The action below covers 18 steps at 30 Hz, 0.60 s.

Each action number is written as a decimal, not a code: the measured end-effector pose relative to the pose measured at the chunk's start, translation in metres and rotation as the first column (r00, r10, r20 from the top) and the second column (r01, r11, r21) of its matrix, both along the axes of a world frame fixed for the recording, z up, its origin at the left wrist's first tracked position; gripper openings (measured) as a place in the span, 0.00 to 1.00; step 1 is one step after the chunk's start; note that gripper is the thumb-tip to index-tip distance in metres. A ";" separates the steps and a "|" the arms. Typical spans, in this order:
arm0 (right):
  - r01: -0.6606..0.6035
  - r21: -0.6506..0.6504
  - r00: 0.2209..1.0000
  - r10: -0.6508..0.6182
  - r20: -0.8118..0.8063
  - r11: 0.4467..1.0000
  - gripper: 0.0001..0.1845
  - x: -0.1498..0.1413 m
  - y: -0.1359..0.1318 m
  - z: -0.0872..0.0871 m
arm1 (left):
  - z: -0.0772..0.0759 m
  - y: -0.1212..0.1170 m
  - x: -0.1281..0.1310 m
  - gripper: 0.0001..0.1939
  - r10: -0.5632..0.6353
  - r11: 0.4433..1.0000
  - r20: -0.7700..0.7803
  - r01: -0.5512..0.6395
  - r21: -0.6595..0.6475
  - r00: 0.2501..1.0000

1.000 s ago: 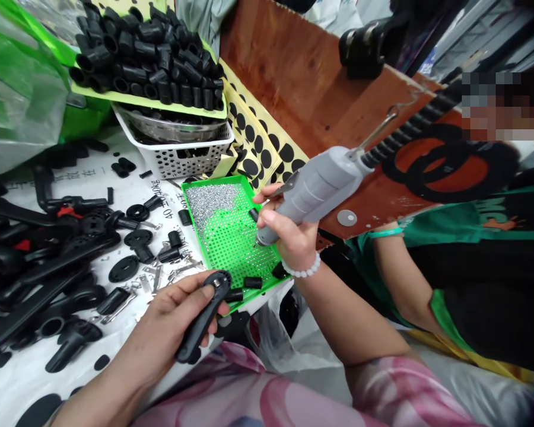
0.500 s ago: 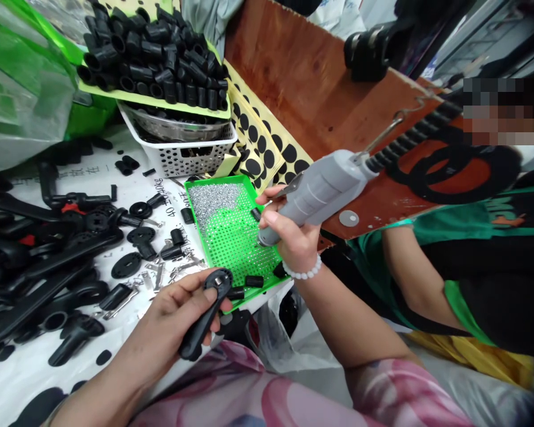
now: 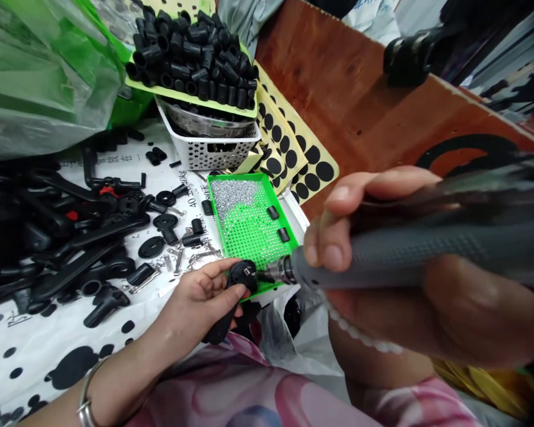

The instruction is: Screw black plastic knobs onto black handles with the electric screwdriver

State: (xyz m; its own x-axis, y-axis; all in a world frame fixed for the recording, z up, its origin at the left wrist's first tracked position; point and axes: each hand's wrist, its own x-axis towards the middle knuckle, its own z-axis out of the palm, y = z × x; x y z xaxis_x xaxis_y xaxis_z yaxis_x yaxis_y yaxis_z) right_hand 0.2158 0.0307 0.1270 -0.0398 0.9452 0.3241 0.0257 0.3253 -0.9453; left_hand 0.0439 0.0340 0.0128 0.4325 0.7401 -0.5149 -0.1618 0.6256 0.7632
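My left hand (image 3: 207,299) is closed around a black plastic handle (image 3: 222,326), its round, toothed end up and a small metal piece showing in it. My right hand (image 3: 396,329), large and blurred close to the camera, grips a grey electric screwdriver (image 3: 396,255). The tool lies nearly level, its metal nose pointing left at the round end of the handle. Whether the bit touches the metal piece I cannot tell. Just behind the handle is a green perforated tray (image 3: 249,240) with small silvery screws (image 3: 234,196) and a few short black tubes (image 3: 283,235).
Black plastic parts (image 3: 71,231) pile up at left, near loose metal clips (image 3: 178,258). A white basket (image 3: 209,153) at the back supports a heap of black tubes (image 3: 200,59). Sheets of black round stickers (image 3: 289,148) lie beside a reddish-brown board (image 3: 338,89).
My right hand has turned the screwdriver from hanging over the tray to pointing at the handle, coming nearer the camera. My left hand still holds the handle. The view has shifted.
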 end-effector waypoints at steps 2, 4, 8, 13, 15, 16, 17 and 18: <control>-0.086 -0.072 0.995 0.082 -0.058 0.994 0.14 -0.002 -0.006 -0.002 | -0.001 -0.001 0.000 0.32 -0.003 1.000 -0.004 0.003 0.016 1.000; -0.105 -0.103 0.991 0.095 -0.096 0.989 0.15 -0.006 -0.008 -0.007 | -0.002 -0.002 0.001 0.30 -0.005 0.999 0.008 0.004 0.041 1.000; -0.121 -0.112 0.987 0.107 -0.124 0.986 0.12 -0.017 -0.007 -0.019 | 0.000 -0.001 0.002 0.29 -0.012 0.996 0.030 0.009 0.087 0.999; -0.083 -0.085 0.989 0.071 -0.133 0.993 0.13 -0.026 -0.006 -0.026 | 0.006 0.000 0.003 0.28 -0.014 0.996 0.009 0.013 0.091 1.000; -0.076 -0.080 0.989 0.065 -0.135 0.994 0.13 -0.027 -0.005 -0.029 | 0.007 0.000 0.003 0.27 -0.011 0.995 0.001 0.011 0.098 1.000; -0.073 -0.077 0.989 0.062 -0.135 0.994 0.13 -0.027 -0.006 -0.030 | 0.007 0.000 0.003 0.26 -0.007 0.995 0.002 0.007 0.101 1.000; -0.064 -0.072 0.990 0.054 -0.134 0.995 0.13 -0.028 -0.006 -0.031 | 0.007 0.001 0.003 0.25 -0.003 0.995 0.005 0.003 0.101 1.000; -0.061 -0.067 0.991 0.052 -0.125 0.996 0.13 -0.030 -0.006 -0.032 | 0.007 0.001 0.003 0.24 0.001 0.995 0.010 -0.001 0.099 1.000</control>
